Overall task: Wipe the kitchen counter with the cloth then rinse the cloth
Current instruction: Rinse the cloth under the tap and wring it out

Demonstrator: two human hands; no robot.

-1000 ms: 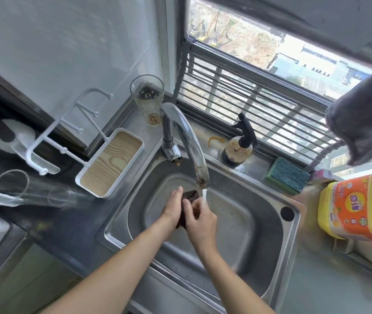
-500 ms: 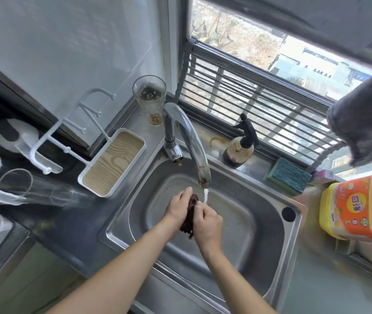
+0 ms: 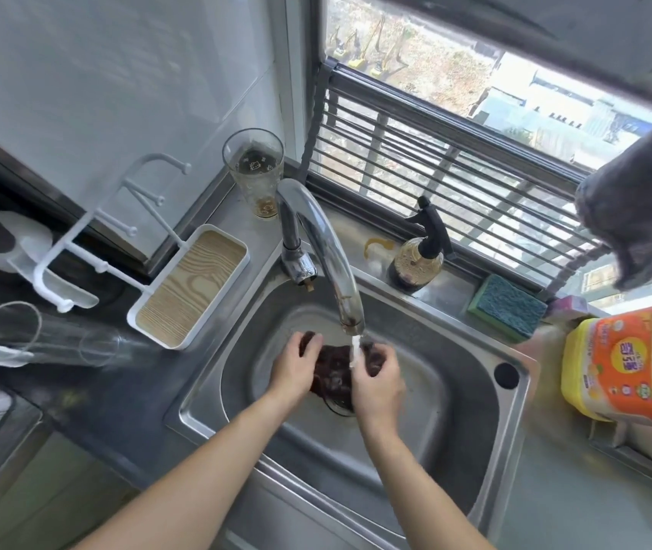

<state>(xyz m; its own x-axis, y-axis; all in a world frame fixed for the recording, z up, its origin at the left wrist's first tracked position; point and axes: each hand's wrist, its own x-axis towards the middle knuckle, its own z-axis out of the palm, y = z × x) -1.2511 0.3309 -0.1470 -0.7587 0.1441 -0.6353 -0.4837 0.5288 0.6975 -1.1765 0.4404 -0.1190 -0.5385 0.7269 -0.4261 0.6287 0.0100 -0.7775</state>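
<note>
Both hands are gripping the cloth (image 3: 332, 371) under the running tap (image 3: 328, 252).

I am holding the dark cloth over the middle of the sink (image 3: 471, 351), left hand (image 3: 294, 369) pinching its left edge, right hand (image 3: 377, 385) its right edge. I judge that the counter wiping is already finished and the rinsing is going on; wringing is remaining.

Daylight came through a barred window (image 3: 455, 152) behind the steel sink (image 3: 455, 410), beside a pale glossy wall (image 3: 98, 73).
</note>
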